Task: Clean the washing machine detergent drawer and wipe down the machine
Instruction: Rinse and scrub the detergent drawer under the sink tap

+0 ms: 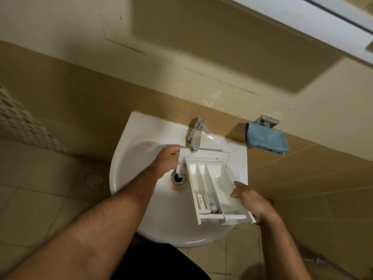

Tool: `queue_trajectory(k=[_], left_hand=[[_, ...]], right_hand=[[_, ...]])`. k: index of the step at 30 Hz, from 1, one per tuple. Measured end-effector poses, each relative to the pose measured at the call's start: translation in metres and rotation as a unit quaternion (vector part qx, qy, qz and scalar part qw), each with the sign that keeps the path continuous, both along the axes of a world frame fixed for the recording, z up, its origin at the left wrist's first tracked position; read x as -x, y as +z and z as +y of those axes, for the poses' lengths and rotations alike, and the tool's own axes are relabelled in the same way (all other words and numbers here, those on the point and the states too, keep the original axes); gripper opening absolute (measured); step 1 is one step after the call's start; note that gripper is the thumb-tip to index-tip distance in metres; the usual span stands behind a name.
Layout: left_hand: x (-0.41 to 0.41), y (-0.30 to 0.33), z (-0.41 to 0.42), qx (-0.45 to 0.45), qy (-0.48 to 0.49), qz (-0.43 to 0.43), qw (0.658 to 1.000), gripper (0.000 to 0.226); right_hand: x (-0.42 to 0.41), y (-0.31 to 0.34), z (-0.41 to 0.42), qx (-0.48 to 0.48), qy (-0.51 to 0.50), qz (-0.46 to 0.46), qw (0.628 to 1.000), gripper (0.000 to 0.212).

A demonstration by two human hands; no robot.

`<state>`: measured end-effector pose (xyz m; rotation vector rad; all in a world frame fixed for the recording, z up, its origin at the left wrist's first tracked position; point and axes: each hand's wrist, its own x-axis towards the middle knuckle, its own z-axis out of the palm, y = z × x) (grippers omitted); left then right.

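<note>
Both hands grip white drawer (214,184) over sink (129,158): left hand (168,160) at front panel under running tap (196,134), right hand (249,201) at rear corner.

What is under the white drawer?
Under the detergent drawer is the white sink, its drain showing beside it. The drawer hides the basin directly below.

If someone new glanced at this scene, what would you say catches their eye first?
First, the white detergent drawer held over the round white sink, its front end under the chrome tap with water running onto it. The left hand grips that front end, while the right hand holds the drawer's near right side. Next, the blue cloth draped on a wall holder right of the tap.
</note>
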<state>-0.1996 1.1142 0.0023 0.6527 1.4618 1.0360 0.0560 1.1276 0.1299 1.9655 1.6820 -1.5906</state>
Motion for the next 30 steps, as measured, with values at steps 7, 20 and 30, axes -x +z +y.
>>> queue_trajectory(k=[7,20,30], left_hand=[[0.025,-0.001,-0.016,0.002,0.021,0.066,0.998,0.027],[0.048,0.006,-0.033,0.095,-0.092,0.048,0.99,0.037],[0.04,0.024,-0.036,0.128,-0.135,-0.01,0.982,0.043]], right_hand=[[0.003,-0.021,-0.016,0.016,0.0,0.078,0.997,0.039],[-0.006,-0.041,0.008,0.064,0.107,0.12,0.985,0.045],[0.01,-0.05,0.061,0.061,0.252,0.055,0.964,0.054]])
